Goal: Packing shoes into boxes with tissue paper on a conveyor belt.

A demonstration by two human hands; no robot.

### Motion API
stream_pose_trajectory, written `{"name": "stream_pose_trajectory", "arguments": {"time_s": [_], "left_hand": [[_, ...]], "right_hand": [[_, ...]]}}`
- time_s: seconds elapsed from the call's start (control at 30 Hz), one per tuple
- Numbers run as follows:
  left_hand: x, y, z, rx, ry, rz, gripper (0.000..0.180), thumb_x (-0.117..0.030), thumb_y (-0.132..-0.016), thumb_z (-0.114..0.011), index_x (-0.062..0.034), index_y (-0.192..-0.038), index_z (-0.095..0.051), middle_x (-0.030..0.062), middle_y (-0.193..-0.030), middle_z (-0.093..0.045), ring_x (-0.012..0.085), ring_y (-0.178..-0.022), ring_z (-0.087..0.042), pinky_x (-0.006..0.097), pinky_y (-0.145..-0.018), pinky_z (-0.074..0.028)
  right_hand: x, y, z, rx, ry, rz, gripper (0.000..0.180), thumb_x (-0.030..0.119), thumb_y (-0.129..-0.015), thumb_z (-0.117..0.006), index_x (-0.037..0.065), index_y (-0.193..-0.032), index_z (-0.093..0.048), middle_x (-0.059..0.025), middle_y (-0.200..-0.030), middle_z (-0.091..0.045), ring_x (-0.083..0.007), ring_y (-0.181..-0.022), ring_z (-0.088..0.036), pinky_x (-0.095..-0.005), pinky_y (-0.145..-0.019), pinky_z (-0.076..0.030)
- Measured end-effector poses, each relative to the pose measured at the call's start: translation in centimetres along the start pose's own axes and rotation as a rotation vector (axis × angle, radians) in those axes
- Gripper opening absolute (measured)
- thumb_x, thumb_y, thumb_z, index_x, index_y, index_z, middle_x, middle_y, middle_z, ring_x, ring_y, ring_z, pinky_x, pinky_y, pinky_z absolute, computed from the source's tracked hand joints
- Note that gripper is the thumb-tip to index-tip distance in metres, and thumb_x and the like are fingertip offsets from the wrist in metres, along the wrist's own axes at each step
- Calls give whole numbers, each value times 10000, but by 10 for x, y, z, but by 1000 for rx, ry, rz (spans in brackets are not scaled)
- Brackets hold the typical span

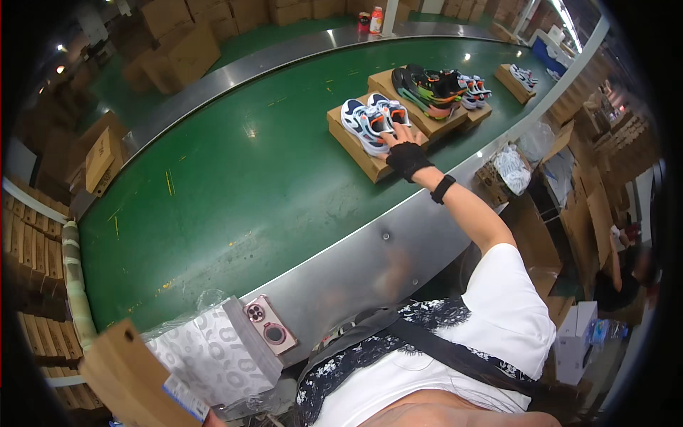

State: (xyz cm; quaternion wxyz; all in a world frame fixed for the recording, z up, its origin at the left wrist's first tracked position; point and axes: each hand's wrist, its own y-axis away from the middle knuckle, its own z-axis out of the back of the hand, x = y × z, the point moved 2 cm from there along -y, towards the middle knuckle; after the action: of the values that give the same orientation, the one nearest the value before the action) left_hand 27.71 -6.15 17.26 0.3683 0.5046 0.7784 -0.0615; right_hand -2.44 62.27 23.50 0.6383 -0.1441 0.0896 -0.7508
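My right hand (405, 149), in a black fingerless glove, reaches over the green conveyor belt (213, 178). Its fingers are spread and touch the near end of a pair of white sneakers (370, 124) with navy and orange parts. These sneakers rest on a brown shoebox (356, 156). Just beyond it, black sneakers (430, 92) with green and orange trim lie on another box (441, 128). At the lower left, a cardboard box (135, 377) with a blue-and-white label is tilted up. Only a sliver of my left hand (213, 420) shows at its lower corner; the grip itself is hidden.
A metal ledge (356, 249) edges the belt on my side, with a pink phone (270, 327) beside a patterned grey-white bag (213, 349). Farther along the belt is another boxed pair (523, 77). A carton of crumpled paper (509, 171) stands right. Shoeboxes (43, 249) are stacked left.
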Motion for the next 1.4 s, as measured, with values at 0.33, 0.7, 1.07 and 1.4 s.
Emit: {"name": "stream_pose_trajectory", "arguments": {"time_s": [0.33,0.7,1.07,1.4], "left_hand": [[6,90,29,-465,-3,-338,752,-478,-716,-578,-177,-1298,-208,131,-1341,-251,320,-1232,-228,588,-959,-142],[220,32,-297,251,-819,-61,336,-118,-814,-527,26,-1112,-469,129,-1027,-533,169,-862,-556,248,-716,-448],[309,56,-442,938,-1238,6,182,-134,-768,-587,29,-841,-618,5,-697,-595,50,-618,-517,189,-523,-406],[328,29,-378,959,-1355,-311,294,-240,-790,-566,-8,-969,-590,150,-946,-595,212,-813,-583,287,-680,-454]], "right_hand": [[-26,-77,-7,411,-102,143,520,522,-614,-587,121,-945,-599,-133,-923,-584,-281,-933,-516,-403,-848,-335],[13,-16,105,900,-749,389,516,498,-571,-701,25,-760,-622,-62,-606,-564,-148,-575,-556,-257,-549,-435],[50,18,122,994,-572,727,496,499,-618,-642,56,-839,-624,-129,-712,-580,-231,-644,-571,-305,-580,-444],[63,97,46,476,-649,1336,344,391,-572,-671,101,-746,-611,-122,-733,-573,-306,-791,-539,-387,-705,-419]]}}
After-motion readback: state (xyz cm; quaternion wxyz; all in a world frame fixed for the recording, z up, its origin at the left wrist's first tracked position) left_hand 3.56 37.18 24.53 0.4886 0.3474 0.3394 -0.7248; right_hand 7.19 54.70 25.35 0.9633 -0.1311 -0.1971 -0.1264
